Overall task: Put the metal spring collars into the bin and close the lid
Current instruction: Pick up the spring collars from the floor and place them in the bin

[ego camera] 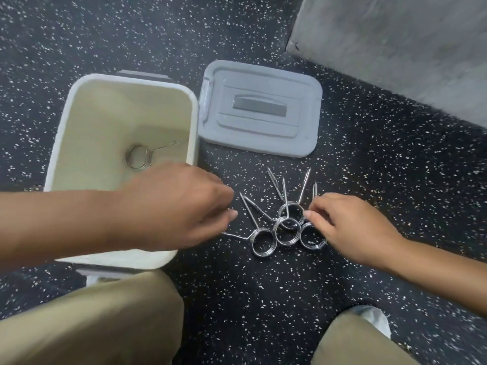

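Note:
An open white bin (63, 133) stands on the floor at the left, with one metal spring collar (139, 159) lying on its bottom. Its grey lid (259, 108) lies flat on the floor just right of the bin. Several more spring collars (287, 233) lie in a tight cluster on the floor, handles pointing away from me. My left hand (179, 206) hovers over the bin's near right corner, fingers loosely curled, nothing seen in them, fingertips close to the leftmost collar. My right hand (350, 227) rests its fingertips on the rightmost collars; whether it grips one is hidden.
The floor (369, 167) is black rubber with white flecks. A grey concrete wall or block (408, 48) rises at the back right. My knees in tan trousers (92, 325) fill the bottom of the view, close to the bin and the collars.

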Action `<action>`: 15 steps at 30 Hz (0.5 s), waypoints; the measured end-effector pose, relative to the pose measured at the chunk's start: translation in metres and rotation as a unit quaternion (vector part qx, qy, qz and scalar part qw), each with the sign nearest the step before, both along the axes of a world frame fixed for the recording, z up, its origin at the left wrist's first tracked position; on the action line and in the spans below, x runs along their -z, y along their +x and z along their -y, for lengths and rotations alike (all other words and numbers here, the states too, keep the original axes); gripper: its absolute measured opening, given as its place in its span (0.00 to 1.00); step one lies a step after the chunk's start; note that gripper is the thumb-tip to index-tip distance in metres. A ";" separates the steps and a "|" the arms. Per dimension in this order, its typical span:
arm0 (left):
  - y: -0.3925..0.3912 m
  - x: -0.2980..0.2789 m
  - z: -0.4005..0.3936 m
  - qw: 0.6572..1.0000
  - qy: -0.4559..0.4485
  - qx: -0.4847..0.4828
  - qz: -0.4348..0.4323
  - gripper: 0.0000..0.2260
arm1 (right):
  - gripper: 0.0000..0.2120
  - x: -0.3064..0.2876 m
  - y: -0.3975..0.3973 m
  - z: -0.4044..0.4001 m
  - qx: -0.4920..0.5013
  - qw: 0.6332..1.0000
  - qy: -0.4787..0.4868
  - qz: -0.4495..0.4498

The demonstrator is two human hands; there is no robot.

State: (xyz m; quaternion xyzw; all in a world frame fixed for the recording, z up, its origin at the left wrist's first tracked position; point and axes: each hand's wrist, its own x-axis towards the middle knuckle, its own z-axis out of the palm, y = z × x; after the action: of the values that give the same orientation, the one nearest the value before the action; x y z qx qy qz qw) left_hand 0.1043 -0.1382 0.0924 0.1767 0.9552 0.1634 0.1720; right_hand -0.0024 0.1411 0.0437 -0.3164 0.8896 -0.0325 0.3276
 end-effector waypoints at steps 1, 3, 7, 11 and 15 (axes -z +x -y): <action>-0.001 0.006 -0.012 1.000 0.007 0.001 0.021 0.17 | 0.13 0.003 0.002 -0.003 -0.013 1.000 0.007 0.009; 0.000 0.026 -0.038 0.993 0.013 -0.027 0.111 0.14 | 0.11 0.012 0.004 -0.007 -0.068 0.998 0.013 0.000; -0.003 0.077 -0.073 0.929 0.049 -0.162 0.330 0.13 | 0.15 0.035 0.008 -0.003 -0.196 0.979 -0.033 -0.053; -0.003 0.116 -0.087 0.915 0.009 -0.208 0.344 0.17 | 0.12 0.061 0.008 0.013 -0.303 0.945 -0.041 -0.114; -0.001 0.138 -0.095 0.911 0.005 -0.238 0.335 0.15 | 0.07 0.070 0.007 0.028 -0.349 0.922 -0.041 -0.162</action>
State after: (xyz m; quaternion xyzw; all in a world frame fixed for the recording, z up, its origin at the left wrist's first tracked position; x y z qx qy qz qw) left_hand 0.1032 -0.0431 -0.0451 -0.1205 0.8542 0.2539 0.4374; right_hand 0.0043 0.1131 -0.0261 -0.6206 0.7620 0.0994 0.1560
